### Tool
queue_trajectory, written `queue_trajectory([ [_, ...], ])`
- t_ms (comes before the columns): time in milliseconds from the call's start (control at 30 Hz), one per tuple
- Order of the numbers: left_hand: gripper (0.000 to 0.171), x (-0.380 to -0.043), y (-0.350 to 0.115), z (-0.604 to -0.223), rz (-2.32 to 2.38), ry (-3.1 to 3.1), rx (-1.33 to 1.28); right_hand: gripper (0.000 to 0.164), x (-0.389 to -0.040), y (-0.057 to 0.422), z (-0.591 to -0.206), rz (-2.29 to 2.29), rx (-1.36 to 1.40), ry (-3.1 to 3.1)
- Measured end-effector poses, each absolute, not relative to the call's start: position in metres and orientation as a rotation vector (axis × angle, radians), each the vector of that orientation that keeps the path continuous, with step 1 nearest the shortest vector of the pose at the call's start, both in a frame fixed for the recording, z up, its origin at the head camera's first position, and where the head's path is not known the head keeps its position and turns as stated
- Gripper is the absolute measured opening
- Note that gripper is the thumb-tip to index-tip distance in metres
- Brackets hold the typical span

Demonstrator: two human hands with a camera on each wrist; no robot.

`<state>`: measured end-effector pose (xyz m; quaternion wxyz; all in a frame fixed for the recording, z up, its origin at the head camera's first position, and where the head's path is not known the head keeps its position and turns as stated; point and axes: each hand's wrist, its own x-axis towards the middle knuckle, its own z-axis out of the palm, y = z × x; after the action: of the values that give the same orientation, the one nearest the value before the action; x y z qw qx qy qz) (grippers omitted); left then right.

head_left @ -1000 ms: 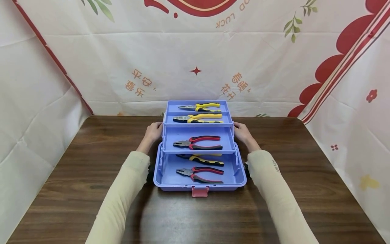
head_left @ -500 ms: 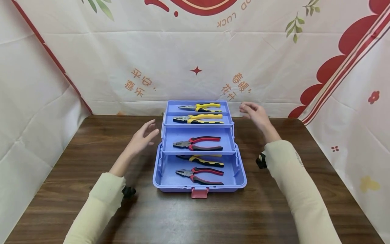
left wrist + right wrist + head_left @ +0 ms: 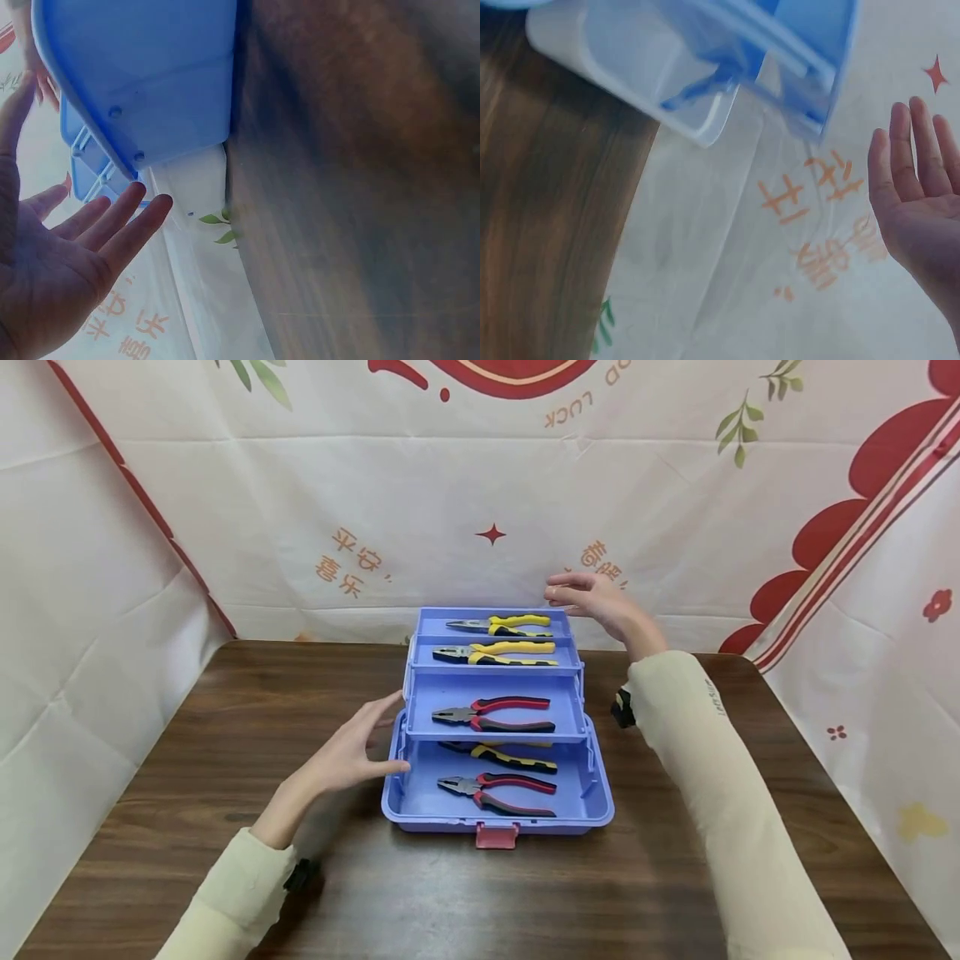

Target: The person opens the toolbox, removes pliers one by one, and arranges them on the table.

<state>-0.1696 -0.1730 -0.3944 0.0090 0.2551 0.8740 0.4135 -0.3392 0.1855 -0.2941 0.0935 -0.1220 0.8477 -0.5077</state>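
Observation:
A blue toolbox [image 3: 498,826] stands with its stepped trays spread out. Long-nose pliers [image 3: 512,631] with yellow-black handles lie in the top tray, above yellow-handled combination pliers [image 3: 517,648]. Red-black pliers [image 3: 480,717] rest in the middle tray. In the bottom, another red-black pair [image 3: 480,787] lies before yellow-black pliers [image 3: 517,763] partly hidden by the middle tray. My left hand [image 3: 347,753] is at the box's left side, fingers extended, thumb over the rim; contact cannot be told. My right hand [image 3: 600,603] hovers above the top tray's right corner, fingers extended, holding nothing.
The box sits on a dark wooden table [image 3: 420,902]. A white printed cloth [image 3: 300,493] hangs behind it and along both sides. A pale box lid [image 3: 652,60] shows behind the trays in the right wrist view. A pink latch [image 3: 497,837] hangs at the front.
Both hands let go of the tray sides and moved outward. Since then my left hand has come back to the box's left side, and the right has risen inward over the top tray.

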Motion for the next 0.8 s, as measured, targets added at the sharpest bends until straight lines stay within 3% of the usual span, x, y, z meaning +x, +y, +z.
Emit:
queue_trajectory([
  [333, 0.095, -0.161, -0.174, -0.402, 1.219, 2.688, 0.78, 0.051, -0.351, 0.146, -0.298, -1.405, -0.343, 2.446],
  [800, 0.094, -0.158, -0.174, -0.402, 1.209, 2.669, 0.771, 0.044, -0.356, 0.129, -0.306, -1.208, -0.417, 2.533],
])
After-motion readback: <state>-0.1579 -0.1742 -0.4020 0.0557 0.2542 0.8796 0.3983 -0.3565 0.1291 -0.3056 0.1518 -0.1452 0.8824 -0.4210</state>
